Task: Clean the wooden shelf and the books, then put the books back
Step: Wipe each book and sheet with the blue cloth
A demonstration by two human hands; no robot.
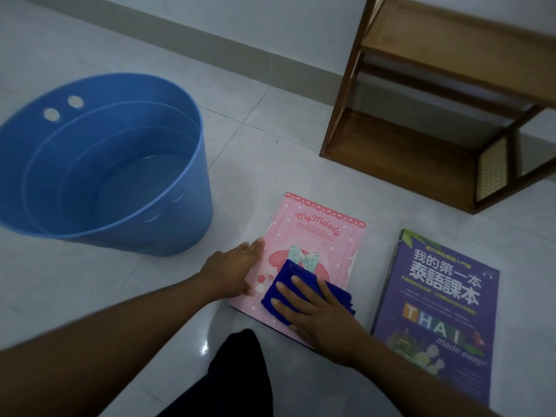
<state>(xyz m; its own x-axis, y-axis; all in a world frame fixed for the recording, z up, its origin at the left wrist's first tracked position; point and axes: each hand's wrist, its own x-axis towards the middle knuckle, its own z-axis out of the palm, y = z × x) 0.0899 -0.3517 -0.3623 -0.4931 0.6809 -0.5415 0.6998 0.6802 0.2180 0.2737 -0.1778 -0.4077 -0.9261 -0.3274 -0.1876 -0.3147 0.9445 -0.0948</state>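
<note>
A pink book lies flat on the white tiled floor. My right hand presses a folded blue cloth onto its lower cover. My left hand rests flat against the book's left edge, fingers spread. A purple language book lies flat to the right, untouched. The wooden shelf stands at the upper right with no books on the boards I can see.
A blue bucket holding some water stands on the floor to the left of the pink book. A grey skirting strip runs along the wall behind. My dark-clothed knee is at the bottom centre.
</note>
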